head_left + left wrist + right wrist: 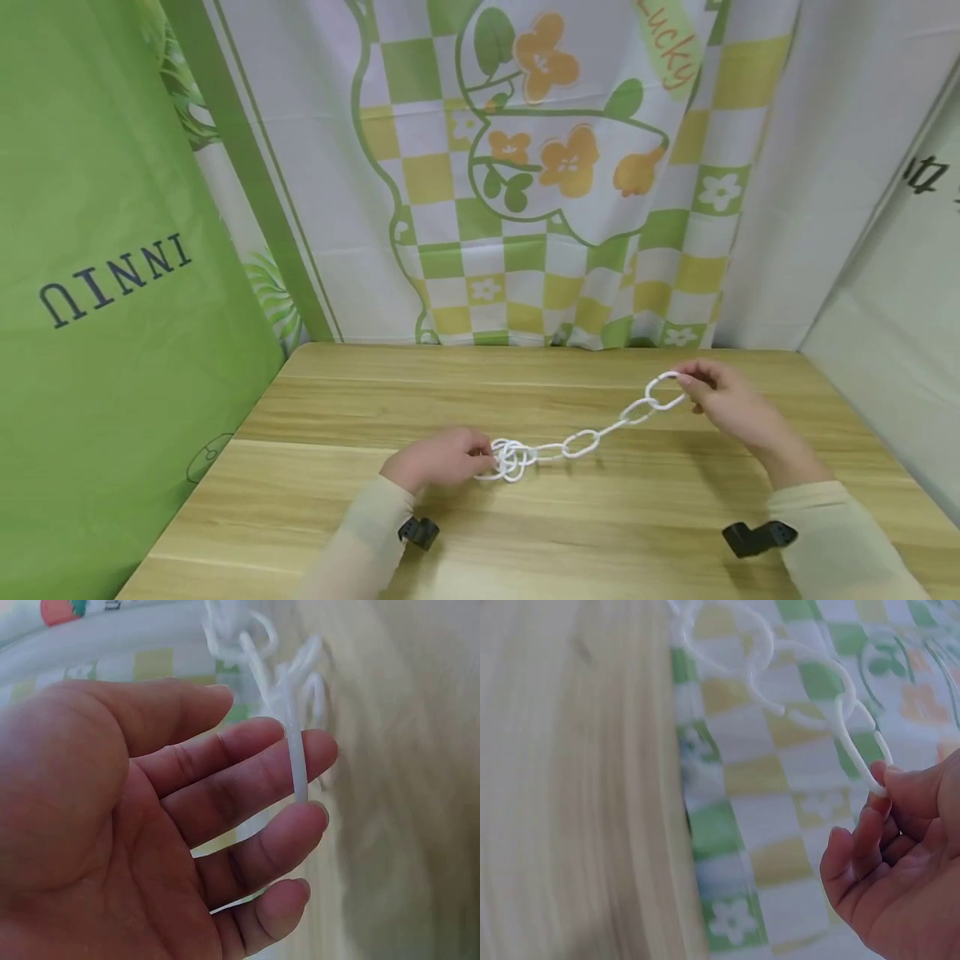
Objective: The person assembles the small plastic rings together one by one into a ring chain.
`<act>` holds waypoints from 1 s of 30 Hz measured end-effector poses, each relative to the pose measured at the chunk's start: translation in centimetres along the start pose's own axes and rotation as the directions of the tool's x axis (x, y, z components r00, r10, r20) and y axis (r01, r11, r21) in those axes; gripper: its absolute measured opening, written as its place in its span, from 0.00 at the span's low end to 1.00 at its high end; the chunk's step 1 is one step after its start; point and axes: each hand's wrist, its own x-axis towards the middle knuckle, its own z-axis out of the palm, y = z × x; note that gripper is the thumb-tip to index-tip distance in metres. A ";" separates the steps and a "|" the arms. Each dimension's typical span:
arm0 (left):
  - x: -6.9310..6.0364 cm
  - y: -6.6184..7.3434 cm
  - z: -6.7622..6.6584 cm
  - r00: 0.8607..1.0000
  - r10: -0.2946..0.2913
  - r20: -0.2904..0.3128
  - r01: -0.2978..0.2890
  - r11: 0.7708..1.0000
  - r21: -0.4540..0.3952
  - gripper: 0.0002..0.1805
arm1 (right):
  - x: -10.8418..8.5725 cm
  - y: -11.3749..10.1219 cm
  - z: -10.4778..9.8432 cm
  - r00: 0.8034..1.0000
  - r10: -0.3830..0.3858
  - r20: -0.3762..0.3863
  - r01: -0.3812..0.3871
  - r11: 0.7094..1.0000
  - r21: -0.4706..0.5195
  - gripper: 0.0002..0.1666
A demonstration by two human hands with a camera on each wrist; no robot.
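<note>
A white plastic chain [581, 444] of oval links stretches across the wooden table, rising toward the right. My right hand [723, 400] pinches its raised end link [859, 754] between thumb and fingertips, above the table. At the left end, several links [513, 460] bunch in a tangled clump. There my left hand [442, 458] has its fingers loosely curled at the clump. One link [297, 765] crosses a finger of the left hand and passes behind another fingertip, in the left wrist view. The left thumb [180, 712] stays apart from that link.
The wooden table [315, 408] meets a checked, flower-printed curtain [472, 225] behind. A green fabric panel [112, 375] stands along the left side and a white panel [892, 333] along the right. Small black cameras [757, 537] sit on both wrists.
</note>
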 end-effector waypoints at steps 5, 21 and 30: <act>-0.5 -0.7 -1.0 1.000 -0.022 0.001 0.022 1.000 0.010 0.10 | -0.4 1.2 -2.2 0.996 -0.001 -0.093 -0.001 1.000 -0.019 0.18; 0.5 -2.0 -1.3 0.987 0.050 -0.152 -0.056 0.998 -0.033 0.09 | -0.7 2.7 -2.3 0.989 0.088 -0.115 -0.093 0.995 -0.033 0.22; 1.2 -1.8 0.4 0.989 0.126 -0.079 -0.122 0.991 0.049 0.10 | -1.1 2.5 -1.8 0.989 0.050 -0.141 -0.061 0.995 -0.076 0.17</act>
